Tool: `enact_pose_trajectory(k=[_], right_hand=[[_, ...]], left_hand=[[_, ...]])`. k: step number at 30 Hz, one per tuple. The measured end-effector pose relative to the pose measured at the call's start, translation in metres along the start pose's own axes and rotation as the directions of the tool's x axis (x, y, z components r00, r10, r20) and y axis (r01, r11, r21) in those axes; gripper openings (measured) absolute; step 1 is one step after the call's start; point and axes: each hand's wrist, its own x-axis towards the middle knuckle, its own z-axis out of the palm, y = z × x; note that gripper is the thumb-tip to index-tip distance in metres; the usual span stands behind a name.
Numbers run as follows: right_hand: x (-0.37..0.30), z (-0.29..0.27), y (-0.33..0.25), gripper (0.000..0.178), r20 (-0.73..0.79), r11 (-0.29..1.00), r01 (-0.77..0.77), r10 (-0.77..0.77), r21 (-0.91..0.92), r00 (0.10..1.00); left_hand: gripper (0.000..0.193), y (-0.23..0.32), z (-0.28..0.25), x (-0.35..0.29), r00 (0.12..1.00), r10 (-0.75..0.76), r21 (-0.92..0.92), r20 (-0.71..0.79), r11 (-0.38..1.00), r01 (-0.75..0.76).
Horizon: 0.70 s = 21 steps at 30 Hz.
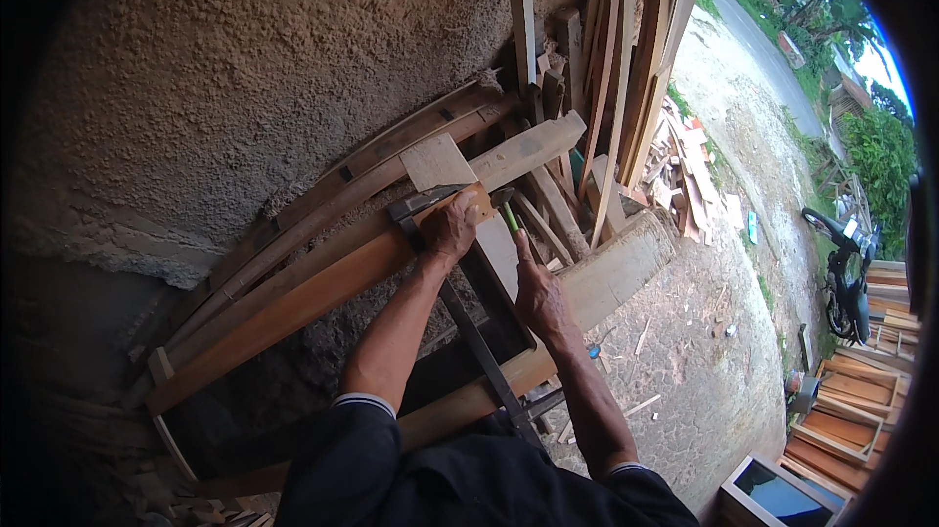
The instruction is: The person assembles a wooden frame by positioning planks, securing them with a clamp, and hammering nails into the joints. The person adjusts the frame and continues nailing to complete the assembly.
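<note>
A long wooden frame (pixel 323 307) rests at a slant in front of me, on pale timber pieces. My left hand (pixel 450 229) is closed over its upper right corner, beside the end of a dark metal bar clamp (pixel 469 331) that spans the frame. Just right of that corner, my right hand (pixel 544 302) grips a hammer by its green handle (pixel 511 218), index finger stretched along it. The dark hammer head (pixel 501 197) is close to the corner; I cannot tell whether it touches. My left fingertips are partly hidden.
A rough wall (pixel 245 67) rises at the left. Long boards (pixel 611 57) lean upright beyond the frame, near a heap of offcuts (pixel 680 170). A thick beam (pixel 621 268) juts out right. Farther right stand a motorcycle (pixel 849 277) and stacked wooden frames (pixel 846 400).
</note>
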Motion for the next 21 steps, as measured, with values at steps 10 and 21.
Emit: enact_pose_trajectory(k=[10,21], right_hand=[[-0.005,-0.005,-0.015,0.072,-0.089,0.996,0.088,-0.09,-0.017,0.992],[-0.001,-0.003,-0.017,0.072,-0.257,0.969,0.239,-0.247,-0.062,0.934]], left_hand=[[0.021,-0.021,0.003,0.016,0.989,0.124,0.111,-0.082,0.987,-0.115],[0.021,-0.025,0.006,0.016,0.994,0.104,0.132,-0.034,0.986,-0.099]])
